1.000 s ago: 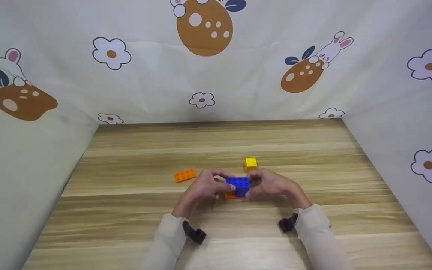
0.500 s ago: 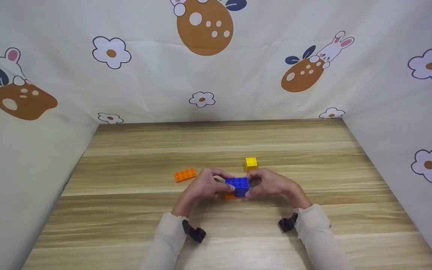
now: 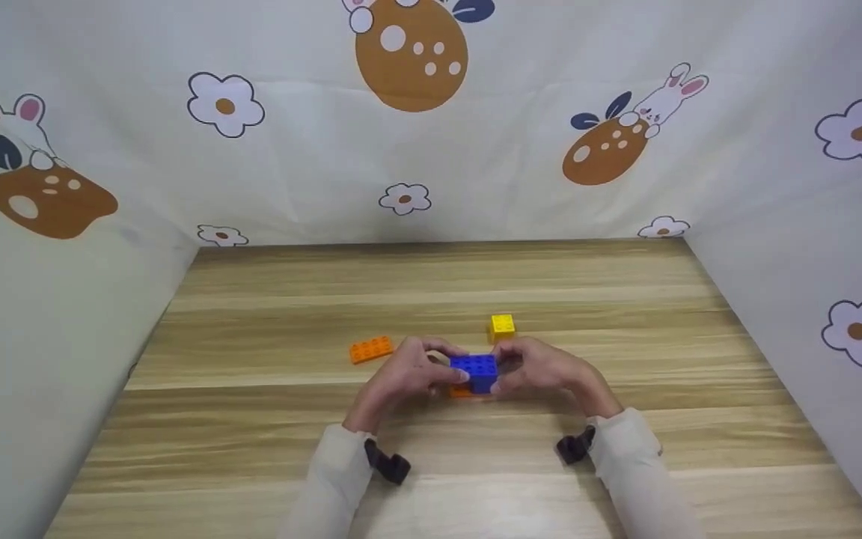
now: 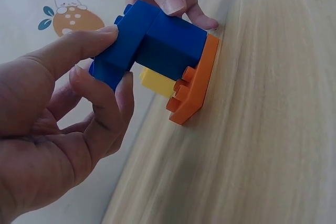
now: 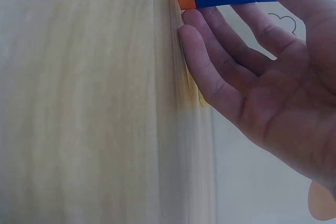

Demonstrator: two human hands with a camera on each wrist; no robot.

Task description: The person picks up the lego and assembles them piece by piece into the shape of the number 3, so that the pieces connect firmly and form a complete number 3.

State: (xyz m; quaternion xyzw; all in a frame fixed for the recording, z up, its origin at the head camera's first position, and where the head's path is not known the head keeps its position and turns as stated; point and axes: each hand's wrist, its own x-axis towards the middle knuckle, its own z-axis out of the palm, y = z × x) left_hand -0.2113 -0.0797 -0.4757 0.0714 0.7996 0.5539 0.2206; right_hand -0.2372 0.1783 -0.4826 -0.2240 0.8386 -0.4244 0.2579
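Note:
Two stacked blue toy building bricks stand on an orange studded plate (image 4: 202, 80). The upper blue brick (image 4: 123, 48) overhangs the left end of the lower blue brick (image 4: 176, 45), above exposed orange studs. My left hand (image 3: 416, 370) pinches the overhanging end of the upper brick between thumb and fingers. From the opposite side, my right hand (image 3: 543, 367) holds the stack, its thumb against the blue bricks and its fingers behind, near the orange plate. The fingers partly hide the bricks in the head view.
A yellow square brick (image 3: 502, 327) sits behind the right hand. Another orange studded plate (image 3: 371, 349) lies flat to the left of the stack. The wood-grain table (image 3: 266, 434) is bordered by a patterned cloth (image 3: 311, 150) at the back and sides.

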